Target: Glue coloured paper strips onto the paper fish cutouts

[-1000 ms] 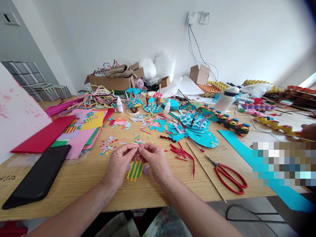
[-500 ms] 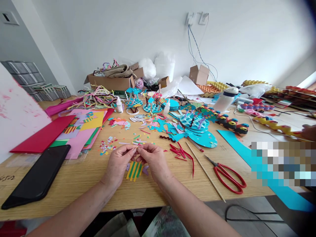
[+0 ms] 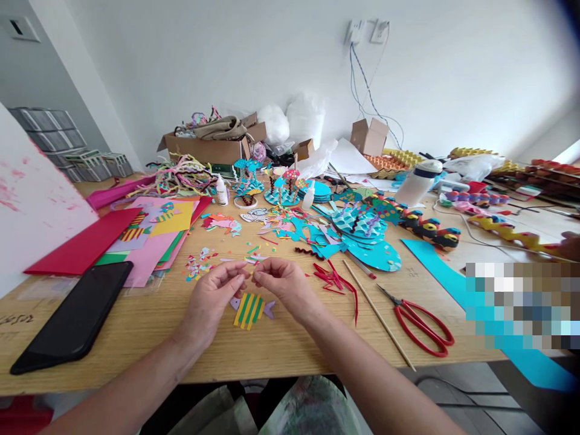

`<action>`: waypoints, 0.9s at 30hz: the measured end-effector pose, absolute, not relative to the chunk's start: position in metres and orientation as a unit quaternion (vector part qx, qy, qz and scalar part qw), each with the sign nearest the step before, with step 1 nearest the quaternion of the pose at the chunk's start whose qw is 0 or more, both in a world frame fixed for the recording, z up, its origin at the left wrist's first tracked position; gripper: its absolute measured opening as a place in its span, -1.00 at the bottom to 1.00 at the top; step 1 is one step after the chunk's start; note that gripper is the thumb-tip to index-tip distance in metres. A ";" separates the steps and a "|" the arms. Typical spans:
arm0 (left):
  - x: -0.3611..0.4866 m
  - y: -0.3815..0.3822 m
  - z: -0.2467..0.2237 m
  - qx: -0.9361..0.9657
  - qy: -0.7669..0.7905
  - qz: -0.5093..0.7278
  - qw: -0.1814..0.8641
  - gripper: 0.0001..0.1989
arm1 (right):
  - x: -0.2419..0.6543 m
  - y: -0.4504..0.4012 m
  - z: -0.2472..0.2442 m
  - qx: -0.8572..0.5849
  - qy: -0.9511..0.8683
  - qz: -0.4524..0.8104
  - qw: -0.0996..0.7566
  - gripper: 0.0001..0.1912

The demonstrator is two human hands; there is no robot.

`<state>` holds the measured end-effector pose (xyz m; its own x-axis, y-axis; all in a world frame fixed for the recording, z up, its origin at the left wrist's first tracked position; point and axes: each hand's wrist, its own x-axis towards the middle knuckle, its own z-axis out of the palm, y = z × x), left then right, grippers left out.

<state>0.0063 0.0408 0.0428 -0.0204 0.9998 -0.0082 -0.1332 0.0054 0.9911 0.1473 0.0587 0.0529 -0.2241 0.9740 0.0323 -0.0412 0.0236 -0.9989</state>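
Note:
My left hand (image 3: pixel 209 299) and my right hand (image 3: pixel 284 287) are raised over the table, fingertips close together. Both are pinched; anything between the fingertips is too small to make out. Just below and between them lies a paper fish (image 3: pixel 249 310) with a purple head and tail and green and yellow stripes. Behind my hands are small paper scraps (image 3: pixel 199 263) and thin strips. Right of my right hand lie red strips (image 3: pixel 332 278), a thin wooden stick (image 3: pixel 378 314) and red-handled scissors (image 3: pixel 421 323).
A black phone (image 3: pixel 72 317) and stacked coloured paper (image 3: pixel 140 272) lie at the left. Glue bottles (image 3: pixel 222 192) and blue paper pieces (image 3: pixel 371 251) stand or lie further back. A long blue strip (image 3: pixel 444 278) runs along the right. A person's hand (image 3: pixel 570 246) shows at the right edge.
My fingertips have moved slightly apart, and my right hand no longer covers part of the striped fish. The view has shifted a little.

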 end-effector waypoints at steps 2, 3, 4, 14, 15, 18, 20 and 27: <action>-0.007 0.038 0.043 0.481 0.497 0.527 0.494 -0.78 | 0.155 0.064 0.056 -0.414 -0.620 0.531 0.403 -0.95; -0.014 0.036 0.043 0.506 0.509 0.517 0.467 -0.82 | 0.157 0.067 0.058 -0.406 -0.655 0.521 0.367 -0.95; -0.021 0.034 0.043 0.541 0.518 0.498 0.438 -0.86 | 0.159 0.070 0.061 -0.397 -0.686 0.515 0.327 -0.95; -0.049 0.016 0.028 0.843 0.404 0.310 0.176 -0.68 | 0.144 0.093 0.056 -0.336 -0.828 0.448 0.042 -0.87; -0.049 0.016 0.026 0.857 0.391 0.300 0.151 -0.67 | 0.143 0.093 0.055 -0.332 -0.831 0.444 0.029 -0.87; -0.050 0.017 0.023 0.884 0.367 0.276 0.089 -0.69 | 0.139 0.095 0.055 -0.326 -0.843 0.428 0.008 -0.85; -0.051 0.018 0.022 0.894 0.354 0.269 0.062 -0.70 | 0.137 0.094 0.054 -0.325 -0.851 0.413 -0.004 -0.85; -0.052 0.019 0.016 0.903 0.333 0.267 0.033 -0.69 | 0.131 0.095 0.053 -0.326 -0.873 0.360 -0.036 -0.82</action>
<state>-0.0524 0.0189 0.0164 0.6346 0.6204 0.4609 0.5846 -0.7754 0.2388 0.1311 0.0951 0.0531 -0.7855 0.5432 -0.2967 0.5944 0.5285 -0.6061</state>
